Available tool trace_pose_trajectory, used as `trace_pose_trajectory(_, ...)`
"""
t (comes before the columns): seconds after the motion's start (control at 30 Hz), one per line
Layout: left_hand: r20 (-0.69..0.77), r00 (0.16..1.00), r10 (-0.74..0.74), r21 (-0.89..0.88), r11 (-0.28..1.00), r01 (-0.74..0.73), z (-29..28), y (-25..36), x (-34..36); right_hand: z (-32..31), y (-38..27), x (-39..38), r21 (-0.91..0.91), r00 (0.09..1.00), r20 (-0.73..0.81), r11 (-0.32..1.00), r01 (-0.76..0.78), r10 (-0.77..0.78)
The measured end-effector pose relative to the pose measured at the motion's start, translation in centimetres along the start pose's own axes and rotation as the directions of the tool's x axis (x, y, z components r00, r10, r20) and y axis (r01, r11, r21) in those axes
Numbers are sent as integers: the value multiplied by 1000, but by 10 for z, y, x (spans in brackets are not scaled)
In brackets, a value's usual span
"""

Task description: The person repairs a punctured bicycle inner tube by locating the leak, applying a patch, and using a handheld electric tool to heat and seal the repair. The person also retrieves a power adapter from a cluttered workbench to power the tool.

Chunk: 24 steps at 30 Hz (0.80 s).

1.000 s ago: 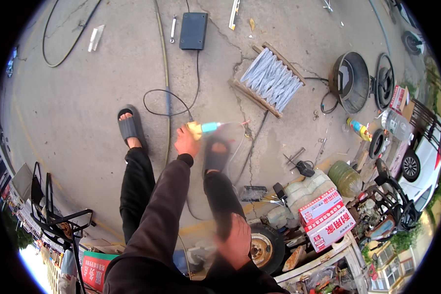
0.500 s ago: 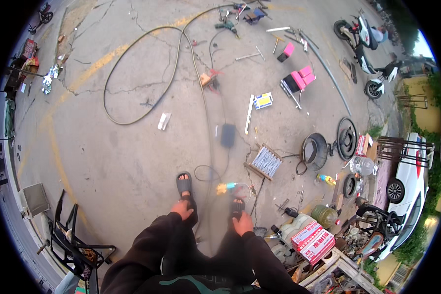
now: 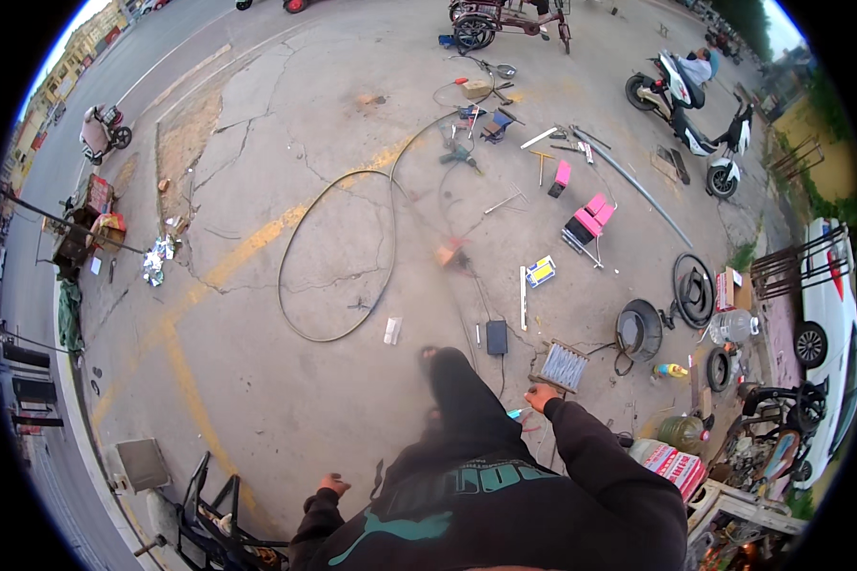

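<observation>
My right hand (image 3: 542,396) reaches forward beside a wooden-framed rack (image 3: 564,366) strung with pale coils or cords. Just below that hand, a small teal piece (image 3: 516,414) shows at the edge of my leg; I cannot make out whether my fingers hold anything. My left hand (image 3: 333,483) hangs low at my left side, its fingers loosely apart with nothing visible in them. A black box with a cable (image 3: 496,337) lies on the ground ahead of the rack. My dark trouser leg is stepping forward and blurs; my feet are mostly hidden.
A looped hose (image 3: 281,276) lies ahead on the left. Pink-and-black cases (image 3: 590,221), a long grey pipe (image 3: 638,190) and a green drill (image 3: 459,155) lie farther out. To the right are a black basin (image 3: 639,329), tyres, jugs and a red-white carton (image 3: 674,466).
My hands have left my knees: the left went out to my side, the right moved forward beside the rack. I have stepped forward, and the view has tilted up and turned.
</observation>
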<state>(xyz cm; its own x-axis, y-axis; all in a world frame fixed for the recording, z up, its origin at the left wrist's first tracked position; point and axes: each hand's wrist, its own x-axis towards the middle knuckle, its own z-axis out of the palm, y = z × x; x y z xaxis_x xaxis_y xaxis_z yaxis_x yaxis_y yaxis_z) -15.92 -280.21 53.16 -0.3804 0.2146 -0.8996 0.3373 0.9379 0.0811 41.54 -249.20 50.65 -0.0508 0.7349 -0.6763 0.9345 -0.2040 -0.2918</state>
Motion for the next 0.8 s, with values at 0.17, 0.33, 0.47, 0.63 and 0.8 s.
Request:
trace_pose_trajectory(0.17, 97, 978, 183, 56, 980, -189, -37, 73, -9, 38, 31, 38, -224, 846, 481, 965, -134, 229)
trace_pose_trajectory(0.33, 112, 906, 409, 463, 785, -412, -132, 205, 47, -21, -42, 179, -396, 888, 433, 918, 35, 153)
trace_pose_trajectory(0.47, -11, 986, 168, -337, 928, -162, -218, 313, 104, -137, -182, 317, -315, 971, 238, 946, 73, 4)
trace_pose_trajectory(0.63, -8, 995, 98, -54, 994, -98, -301, 445, 152, -277, -406, 460, 219, 949, -180, 930, 296, -259)
trace_pose_trajectory(0.8, 77, 993, 90, 470, 875, -116, -343, 524, 248, -332, -530, 563, 327, 848, -234, 783, 529, -475)
